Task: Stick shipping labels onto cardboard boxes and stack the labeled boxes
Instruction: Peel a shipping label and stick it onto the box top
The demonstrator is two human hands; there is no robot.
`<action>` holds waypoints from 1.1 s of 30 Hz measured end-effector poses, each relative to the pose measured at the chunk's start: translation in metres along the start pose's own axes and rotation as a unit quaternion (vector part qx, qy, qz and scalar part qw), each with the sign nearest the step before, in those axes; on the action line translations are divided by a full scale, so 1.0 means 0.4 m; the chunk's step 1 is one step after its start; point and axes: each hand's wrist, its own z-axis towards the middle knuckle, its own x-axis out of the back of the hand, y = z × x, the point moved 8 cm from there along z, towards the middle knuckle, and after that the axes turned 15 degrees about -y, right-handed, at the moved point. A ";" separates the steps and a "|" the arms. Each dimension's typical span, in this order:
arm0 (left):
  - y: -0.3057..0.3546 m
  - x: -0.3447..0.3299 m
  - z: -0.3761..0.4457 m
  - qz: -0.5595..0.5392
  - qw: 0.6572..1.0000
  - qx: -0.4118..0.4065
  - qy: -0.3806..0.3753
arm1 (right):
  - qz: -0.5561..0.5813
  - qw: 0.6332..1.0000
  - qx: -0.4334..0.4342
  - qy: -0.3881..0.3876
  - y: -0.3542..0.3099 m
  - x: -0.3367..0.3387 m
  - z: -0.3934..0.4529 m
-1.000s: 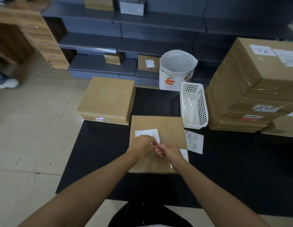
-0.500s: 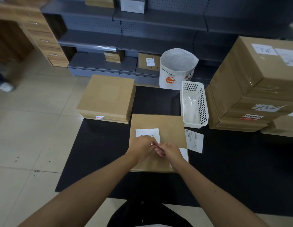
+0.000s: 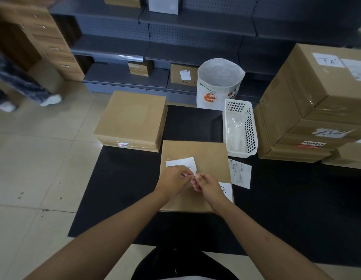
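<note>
Both hands have stayed over the flat box (image 3: 195, 152) on the black table (image 3: 125, 188). The left hand (image 3: 172, 181) pinches the white label (image 3: 181, 163), now lifted at its 3 o'clock corner. The right hand (image 3: 207, 184), fingers curled together, picks at that edge.

Beyond the hands, a run of dark grey metal shelves (image 3: 195, 51) with pegboard backs fills the far wall, its lower boards nearly at floor level. To the far left of the hands stands a wooden drawer unit (image 3: 52, 43) with small metal handles, and below it the floor (image 3: 34, 168) is laid with pale beige tiles, speckled here and there with dark spots. Under the hands lies a black table top (image 3: 296, 209), and the light is dim and even, with a soft sheen on the tiles.
</note>
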 end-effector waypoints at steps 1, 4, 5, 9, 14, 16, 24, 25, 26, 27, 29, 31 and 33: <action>-0.002 0.000 0.000 -0.002 1.000 0.003 0.001 | 0.004 1.000 -0.004 -0.002 0.002 -0.002 0.003; -0.004 0.002 0.000 -0.004 1.000 0.003 0.003 | 0.001 1.000 -0.021 0.001 0.010 -0.003 0.014; -0.003 0.002 -0.001 -0.005 1.000 0.002 0.002 | -0.002 1.000 -0.026 0.003 0.013 -0.003 0.017; -0.001 0.001 0.001 0.011 1.000 0.007 -0.005 | -0.016 1.000 -0.023 0.010 0.011 -0.001 0.020; 0.001 0.004 0.003 0.024 1.000 0.003 -0.006 | -0.014 1.000 -0.021 0.012 0.009 0.001 0.021; -0.001 0.006 0.001 0.026 1.000 0.001 -0.006 | -0.003 1.000 -0.021 0.010 0.010 -0.001 0.022; 0.007 0.007 -0.007 0.075 0.997 -0.010 -0.016 | -0.005 0.999 -0.040 0.011 0.015 -0.008 0.028; 0.009 0.005 -0.007 0.083 0.996 -0.014 -0.018 | -0.007 0.999 -0.040 0.013 0.015 -0.009 0.027; 0.011 0.004 -0.007 0.087 0.996 -0.017 -0.018 | -0.010 0.999 -0.042 0.014 0.016 -0.010 0.027; 0.011 0.004 -0.007 0.087 0.996 -0.018 -0.017 | -0.013 0.999 -0.044 0.015 0.018 -0.010 0.029; 0.010 0.003 -0.008 0.082 0.996 -0.018 -0.015 | -0.023 0.998 -0.048 0.015 0.019 -0.011 0.028; 0.012 0.003 -0.010 0.080 0.997 -0.018 -0.013 | -0.031 0.998 -0.049 0.017 0.018 -0.009 0.027; 0.012 0.003 -0.011 0.066 0.998 -0.020 -0.010 | -0.039 0.998 -0.048 0.018 0.015 -0.011 0.024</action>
